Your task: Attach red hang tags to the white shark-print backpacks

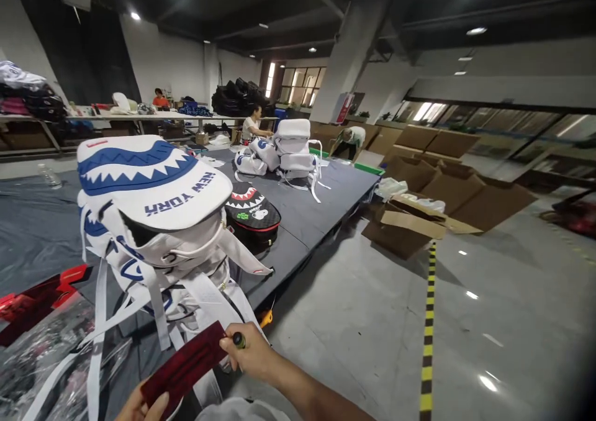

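A dark red flat strip [184, 366] with darker markings is stretched between my two hands, in front of the near table edge. My left hand [144, 403] pinches its lower left end at the bottom of the view. The other end is gripped by my right hand [249, 349], which also has a short dark cylinder [239, 339] with a greenish body, perhaps a marker, in its fist. Just beyond stand stacked white backpacks [153, 185] with blue zigzag trim, "NEW YORK" lettering and loose hanging straps. Behind them lies a black shark-mouth bag [254, 213].
Clear plastic bags [51, 353] and red packaging [41, 297] lie on the left of the grey-covered table [298, 235]. More white backpacks [293, 148] are piled farther back. Open cardboard boxes [410, 219] stand on the floor at right, near yellow-black tape [428, 328]. Several people work behind.
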The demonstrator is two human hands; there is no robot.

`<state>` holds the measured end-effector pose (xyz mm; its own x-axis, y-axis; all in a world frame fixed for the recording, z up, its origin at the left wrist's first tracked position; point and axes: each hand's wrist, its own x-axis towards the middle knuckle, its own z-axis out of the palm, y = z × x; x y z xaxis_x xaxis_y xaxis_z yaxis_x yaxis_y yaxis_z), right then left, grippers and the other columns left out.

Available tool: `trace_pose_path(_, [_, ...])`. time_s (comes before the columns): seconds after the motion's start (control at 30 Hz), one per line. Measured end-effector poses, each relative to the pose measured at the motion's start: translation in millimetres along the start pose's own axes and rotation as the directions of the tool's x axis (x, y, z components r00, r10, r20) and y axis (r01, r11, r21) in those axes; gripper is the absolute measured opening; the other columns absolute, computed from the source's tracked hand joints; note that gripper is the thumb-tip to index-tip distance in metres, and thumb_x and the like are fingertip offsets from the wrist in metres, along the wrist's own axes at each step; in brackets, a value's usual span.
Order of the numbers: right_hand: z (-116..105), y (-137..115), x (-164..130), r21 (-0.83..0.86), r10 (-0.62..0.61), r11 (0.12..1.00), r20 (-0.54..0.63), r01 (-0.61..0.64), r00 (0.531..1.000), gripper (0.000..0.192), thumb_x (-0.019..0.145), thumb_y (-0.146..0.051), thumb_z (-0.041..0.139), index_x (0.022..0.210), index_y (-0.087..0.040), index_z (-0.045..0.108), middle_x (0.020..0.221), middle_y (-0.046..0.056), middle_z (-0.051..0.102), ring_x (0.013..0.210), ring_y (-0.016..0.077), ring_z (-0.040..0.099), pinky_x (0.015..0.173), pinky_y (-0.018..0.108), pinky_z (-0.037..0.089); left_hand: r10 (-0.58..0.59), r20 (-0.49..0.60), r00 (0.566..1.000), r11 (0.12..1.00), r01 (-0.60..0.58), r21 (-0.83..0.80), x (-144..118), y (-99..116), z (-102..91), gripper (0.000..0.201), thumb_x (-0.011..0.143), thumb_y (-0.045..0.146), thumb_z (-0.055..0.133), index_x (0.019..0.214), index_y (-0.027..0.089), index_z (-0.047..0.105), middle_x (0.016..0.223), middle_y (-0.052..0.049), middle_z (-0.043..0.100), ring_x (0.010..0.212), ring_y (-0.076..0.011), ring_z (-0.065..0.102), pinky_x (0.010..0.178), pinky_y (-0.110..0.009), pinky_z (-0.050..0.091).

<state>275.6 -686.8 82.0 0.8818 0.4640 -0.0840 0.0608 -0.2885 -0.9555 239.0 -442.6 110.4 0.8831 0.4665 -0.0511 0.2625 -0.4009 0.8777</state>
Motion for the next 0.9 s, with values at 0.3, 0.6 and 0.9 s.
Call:
trace_pose_path(0.3, [-57,33,-17,0.06,0.043,0.997,0.043,-0.045,0.998,0.038,0.092,-0.051,0.063,0.081,-0.015,0.065,0.075,0.0,0.063,0.067,0.0127,0.059,0.064,0.027,0.052,-0.307,-0.045,0.951,0.937,0.293,-0.19,-172,-21,75.1,0.042,0.066,0.066,0.071,0.078,0.026,0.072,0.061,-0.001,0.07,0.054,-0.0232,0.064,0.048,-0.033,0.049])
trace_pose_path(0.6, [-48,89,-90,0.014,0.236,0.968,0.3,-0.252,0.924,0.047,0.078,-0.064,0.062,0.063,-0.021,0.054,0.052,-0.002,0.053,0.048,0.0109,0.047,0.05,0.024,0.039,-0.39,0.13,0.912,0.884,0.41,-0.223,-270,-55,93.0,0.029,0.086,0.046,0.06,0.077,0.019,0.06,0.066,0.001,0.069,0.06,-0.0136,0.061,0.057,-0.023,0.043])
trace_pose_path(0.9, [1,137,-261,-0.084,0.267,0.957,0.639,-0.279,0.721,0.035,0.08,-0.052,0.065,0.078,-0.017,0.065,0.061,-0.001,0.06,0.059,0.0133,0.055,0.061,0.026,0.044,-0.552,0.097,0.828,0.781,0.555,-0.286,-470,-122,89.7,0.03,0.083,0.046,0.065,0.076,0.018,0.057,0.063,0.003,0.063,0.06,-0.0134,0.062,0.057,-0.023,0.046])
